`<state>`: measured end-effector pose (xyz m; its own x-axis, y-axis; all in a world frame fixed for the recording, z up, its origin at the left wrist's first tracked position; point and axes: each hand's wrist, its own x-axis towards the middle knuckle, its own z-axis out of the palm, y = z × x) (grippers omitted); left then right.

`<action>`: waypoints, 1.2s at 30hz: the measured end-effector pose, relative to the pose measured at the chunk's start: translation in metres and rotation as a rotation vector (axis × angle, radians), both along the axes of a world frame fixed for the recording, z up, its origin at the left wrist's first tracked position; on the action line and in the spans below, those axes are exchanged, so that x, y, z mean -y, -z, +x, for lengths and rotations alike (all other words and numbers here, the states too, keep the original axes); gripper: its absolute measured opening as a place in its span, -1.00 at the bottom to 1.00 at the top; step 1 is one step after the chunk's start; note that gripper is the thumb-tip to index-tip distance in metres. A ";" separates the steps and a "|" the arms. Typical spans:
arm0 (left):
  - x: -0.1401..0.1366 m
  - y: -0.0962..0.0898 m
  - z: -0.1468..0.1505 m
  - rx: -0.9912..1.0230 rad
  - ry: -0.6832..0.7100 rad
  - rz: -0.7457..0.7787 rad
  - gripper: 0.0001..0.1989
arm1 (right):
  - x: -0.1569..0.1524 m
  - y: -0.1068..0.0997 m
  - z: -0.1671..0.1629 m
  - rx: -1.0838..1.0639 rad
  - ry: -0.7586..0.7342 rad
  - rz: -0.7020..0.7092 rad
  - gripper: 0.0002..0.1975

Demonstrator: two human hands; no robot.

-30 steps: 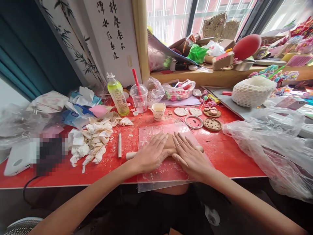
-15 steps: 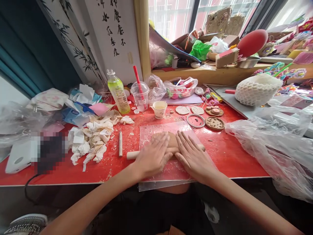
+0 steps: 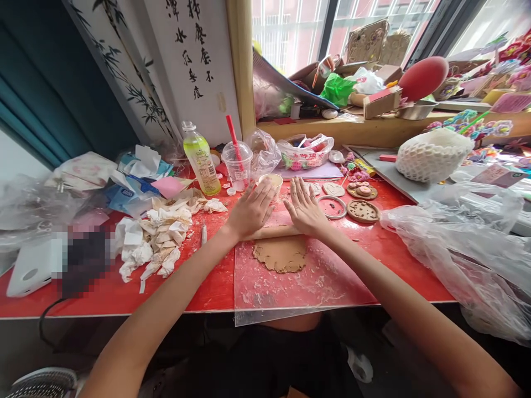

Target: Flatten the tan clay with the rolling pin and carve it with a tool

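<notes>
Both palms lie on a pale rolling pin (image 3: pixel 276 232), which rests across the far edge of a flattened brown clay slab (image 3: pixel 282 255). On the pin's left end is my left hand (image 3: pixel 254 209), fingers stretched forward beside a paper cup (image 3: pixel 274 180). My right hand (image 3: pixel 306 209) presses the other end, its fingers also extended and flat. Rough, cracked edges show along the near side of the clay. Beneath it is a clear plastic sheet (image 3: pixel 265 301) sprinkled with clay crumbs. Close to the right hand sit a ring (image 3: pixel 343 209) and a dotted clay disc (image 3: pixel 363 211).
Crumpled tissues (image 3: pixel 166 232) and a thin tool (image 3: pixel 204 233) are on the left. A green drink bottle (image 3: pixel 202 160) and a lidded plastic cup (image 3: pixel 238 166) stand behind. Plastic bags (image 3: pixel 448 243) spread over the right side of the red table (image 3: pixel 199 298).
Both hands have moved forward, away from me, taking the rolling pin to the clay's far edge. More of the clay slab now shows on the near side.
</notes>
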<state>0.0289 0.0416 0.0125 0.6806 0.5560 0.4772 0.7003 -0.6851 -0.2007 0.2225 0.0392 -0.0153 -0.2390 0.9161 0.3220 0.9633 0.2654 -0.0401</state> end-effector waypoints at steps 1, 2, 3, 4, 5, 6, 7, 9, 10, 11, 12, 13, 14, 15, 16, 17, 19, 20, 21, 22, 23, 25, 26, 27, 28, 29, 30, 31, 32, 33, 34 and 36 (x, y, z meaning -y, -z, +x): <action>-0.005 -0.001 0.000 0.007 -0.015 0.029 -0.49 | -0.006 0.000 0.000 -0.022 0.025 0.020 -0.33; -0.009 -0.002 -0.001 0.010 -0.027 0.051 -0.49 | -0.010 0.001 0.000 -0.041 0.049 0.036 -0.33; -0.012 -0.003 -0.001 0.010 -0.035 0.064 -0.50 | -0.014 0.002 0.000 -0.057 0.069 0.050 -0.33; -0.014 -0.003 -0.001 0.012 -0.042 0.075 -0.51 | -0.016 0.002 0.000 -0.068 0.084 0.063 -0.33; -0.015 -0.003 -0.001 0.017 -0.046 0.083 -0.51 | -0.016 0.003 0.001 -0.074 0.092 0.074 -0.33; -0.014 -0.002 -0.001 0.031 -0.053 0.089 -0.52 | -0.016 0.004 0.001 -0.074 0.094 0.079 -0.33; -0.013 -0.001 -0.001 0.059 -0.069 0.092 -0.53 | -0.013 0.005 0.001 -0.072 0.095 0.077 -0.33; -0.006 0.002 -0.002 0.137 -0.126 0.074 -0.54 | -0.004 0.007 0.002 -0.054 0.088 0.054 -0.33; -0.001 0.004 -0.003 0.175 -0.160 0.047 -0.55 | 0.004 0.008 0.003 -0.038 0.078 0.040 -0.33; 0.007 0.006 -0.004 0.202 -0.191 0.005 -0.55 | 0.014 0.009 0.004 -0.020 0.065 0.031 -0.34; 0.017 0.009 -0.005 0.216 -0.218 -0.048 -0.54 | 0.026 0.009 0.005 -0.002 0.052 0.027 -0.34; 0.028 0.012 -0.006 0.213 -0.236 -0.111 -0.52 | 0.041 0.010 0.006 0.014 0.037 0.029 -0.34; 0.042 0.015 -0.008 0.193 -0.246 -0.179 -0.50 | 0.057 0.012 0.008 0.031 0.017 0.033 -0.35; 0.058 0.017 -0.009 0.166 -0.253 -0.245 -0.47 | 0.075 0.013 0.010 0.041 -0.001 0.034 -0.35; 0.074 0.019 -0.011 0.130 -0.258 -0.312 -0.43 | 0.093 0.015 0.013 0.057 -0.030 0.033 -0.34; 0.090 0.021 -0.013 0.084 -0.251 -0.358 -0.40 | 0.110 0.017 0.016 0.077 -0.073 0.029 -0.32; 0.116 0.023 -0.017 -0.006 -0.182 -0.419 -0.38 | 0.137 0.020 0.022 0.095 -0.100 0.018 -0.29; 0.123 0.023 -0.018 -0.035 -0.151 -0.426 -0.39 | 0.143 0.021 0.024 0.102 -0.120 0.001 -0.30; 0.125 0.023 -0.019 -0.053 -0.136 -0.421 -0.39 | 0.144 0.020 0.026 0.105 -0.132 -0.019 -0.32; 0.122 0.023 -0.019 -0.063 -0.140 -0.410 -0.40 | 0.139 0.018 0.026 0.108 -0.145 -0.043 -0.33; 0.114 0.022 -0.018 -0.061 -0.159 -0.386 -0.40 | 0.128 0.016 0.025 0.110 -0.150 -0.070 -0.32; 0.089 0.020 -0.016 -0.039 -0.214 -0.308 -0.39 | 0.095 0.009 0.020 0.109 -0.136 -0.124 -0.27; 0.073 0.018 -0.014 -0.018 -0.235 -0.250 -0.39 | 0.076 0.005 0.017 0.092 -0.098 -0.147 -0.25; 0.057 0.017 -0.013 -0.004 -0.241 -0.187 -0.40 | 0.057 0.003 0.013 0.069 -0.066 -0.172 -0.24; 0.042 0.015 -0.012 0.014 -0.243 -0.128 -0.40 | 0.039 0.000 0.009 0.040 -0.030 -0.186 -0.24; 0.028 0.013 -0.012 0.035 -0.247 -0.076 -0.41 | 0.023 -0.001 0.006 0.022 -0.011 -0.178 -0.24; 0.015 0.011 -0.012 0.058 -0.253 -0.035 -0.41 | 0.009 -0.002 0.003 0.001 0.009 -0.149 -0.24; 0.005 0.009 -0.012 0.083 -0.258 0.001 -0.42 | -0.002 -0.002 0.001 -0.016 0.028 -0.108 -0.24; -0.004 0.007 -0.013 0.107 -0.259 0.032 -0.43 | -0.011 -0.002 0.000 -0.029 0.046 -0.058 -0.24; -0.010 0.005 -0.013 0.125 -0.255 0.057 -0.44 | -0.018 -0.003 -0.001 -0.042 0.066 -0.007 -0.25; -0.016 0.004 -0.014 0.135 -0.245 0.080 -0.45 | -0.023 -0.003 -0.001 -0.054 0.085 0.039 -0.25; -0.022 0.003 -0.015 0.128 -0.210 0.116 -0.47 | -0.029 -0.004 -0.001 -0.072 0.119 0.112 -0.25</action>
